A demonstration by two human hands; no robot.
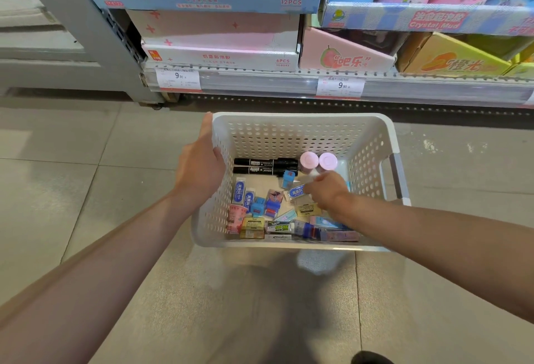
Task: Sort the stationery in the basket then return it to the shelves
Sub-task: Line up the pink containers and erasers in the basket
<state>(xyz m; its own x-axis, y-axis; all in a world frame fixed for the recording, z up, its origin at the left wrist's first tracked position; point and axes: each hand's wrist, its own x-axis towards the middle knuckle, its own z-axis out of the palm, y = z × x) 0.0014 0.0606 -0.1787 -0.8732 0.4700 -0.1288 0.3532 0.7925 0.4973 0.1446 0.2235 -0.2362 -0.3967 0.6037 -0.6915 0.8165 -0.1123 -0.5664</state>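
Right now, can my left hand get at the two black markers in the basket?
Probably yes. The left hand rests on the basket rim beside the black markers, which lie uncovered; the right hand works farther right.

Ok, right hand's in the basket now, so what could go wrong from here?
1. The right hand pinches a blue-and-white eraser among tightly packed small items; lifting it may drag neighbours along.
2. The two pink-capped bottles stand upright just behind that hand and could tip if bumped.
3. The left hand only rests on the basket side, so it might slide.
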